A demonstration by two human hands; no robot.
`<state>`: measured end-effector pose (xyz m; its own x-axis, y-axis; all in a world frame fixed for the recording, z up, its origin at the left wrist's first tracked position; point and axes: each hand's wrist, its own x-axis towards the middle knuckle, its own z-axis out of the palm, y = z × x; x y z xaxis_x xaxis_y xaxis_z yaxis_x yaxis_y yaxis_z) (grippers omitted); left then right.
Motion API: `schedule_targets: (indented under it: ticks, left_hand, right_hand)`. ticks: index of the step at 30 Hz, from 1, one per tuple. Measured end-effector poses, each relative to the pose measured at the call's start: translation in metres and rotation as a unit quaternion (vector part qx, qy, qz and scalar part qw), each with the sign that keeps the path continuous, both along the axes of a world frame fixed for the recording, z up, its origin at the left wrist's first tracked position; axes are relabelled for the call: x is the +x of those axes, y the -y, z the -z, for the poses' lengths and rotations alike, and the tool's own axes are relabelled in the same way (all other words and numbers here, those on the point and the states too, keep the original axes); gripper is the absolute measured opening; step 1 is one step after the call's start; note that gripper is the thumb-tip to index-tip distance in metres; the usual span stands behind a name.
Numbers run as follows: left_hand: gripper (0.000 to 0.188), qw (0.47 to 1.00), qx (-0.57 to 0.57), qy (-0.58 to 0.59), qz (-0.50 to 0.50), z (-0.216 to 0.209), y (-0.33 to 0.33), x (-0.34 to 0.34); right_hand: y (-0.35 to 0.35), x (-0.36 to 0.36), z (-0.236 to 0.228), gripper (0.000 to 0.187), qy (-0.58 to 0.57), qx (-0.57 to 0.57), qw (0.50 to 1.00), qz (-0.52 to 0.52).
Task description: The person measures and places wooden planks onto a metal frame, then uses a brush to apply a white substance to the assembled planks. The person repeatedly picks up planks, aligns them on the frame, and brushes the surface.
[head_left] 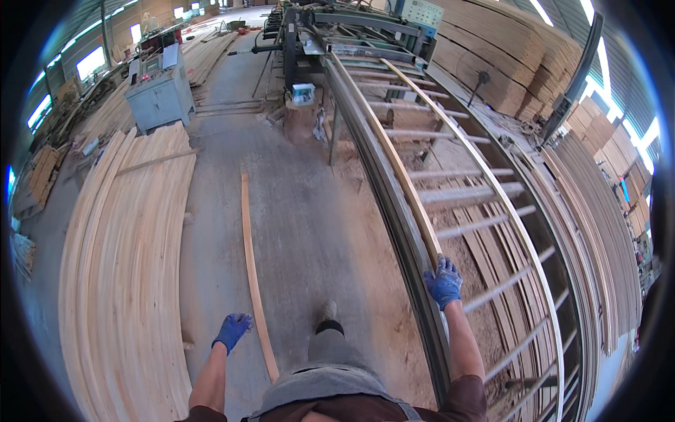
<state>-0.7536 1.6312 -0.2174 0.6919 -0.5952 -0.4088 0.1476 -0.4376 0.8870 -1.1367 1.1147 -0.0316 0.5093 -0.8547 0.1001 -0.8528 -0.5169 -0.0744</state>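
Observation:
My right hand (444, 283), in a blue work glove, is closed on the near end of a long pale wooden strip (395, 155). The strip lies lengthwise along the dark metal rail (376, 165) of a roller conveyor and runs up to the machine at its far end. A second long strip (485, 169) rests across the rollers (472, 226) farther right. My left hand (233, 330), also blue-gloved, hangs low on the left with loosely bent fingers and nothing visible in it. Just right of it, a single narrow wooden strip (250, 260) lies on the floor.
A wide stack of pale boards (133, 260) lies to my left. Beyond it stands a grey control cabinet (160, 95). The green machine (365, 32) fills the far end of the conveyor. Tall board stacks (492, 53) and long planks (598, 211) line the right.

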Motion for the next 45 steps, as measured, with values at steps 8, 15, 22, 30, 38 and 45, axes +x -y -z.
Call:
schedule_targets:
  ticks: [8, 15, 22, 30, 38, 45]
  left_hand:
    - [0.023, 0.982, 0.102, -0.145, -0.067, -0.009, 0.104, 0.133]
    - [0.038, 0.945, 0.309, 0.0, -0.107, 0.078, 0.12, 0.152]
    - [0.017, 0.937, 0.075, -0.307, -0.148, 0.098, 0.24, 0.404]
    - [0.026, 0.94, -0.033, -0.266, -0.212, 0.025, 0.51, 0.776]
    - [0.023, 0.933, 0.017, -0.305, -0.193, 0.039, 0.647, 0.885]
    - [0.024, 0.87, 0.103, -0.377, -0.3, 0.06, 0.634, 0.899]
  right_hand:
    - [0.212, 0.264, 0.005, 0.076, -0.032, -0.003, 0.996, -0.082]
    - [0.412, 0.492, 0.01, 0.073, -0.052, 0.015, 0.997, -0.051]
    - [0.541, 0.647, 0.051, 0.037, 0.107, 0.022, 0.994, 0.027]
    - [0.582, 0.699, 0.0, 0.046, -0.103, 0.172, 0.979, 0.035]
    - [0.775, 0.949, -0.016, 0.06, 0.014, 0.064, 0.995, -0.069]
    - [0.89, 1.227, -0.023, 0.056, -0.111, 0.033, 0.988, -0.097]
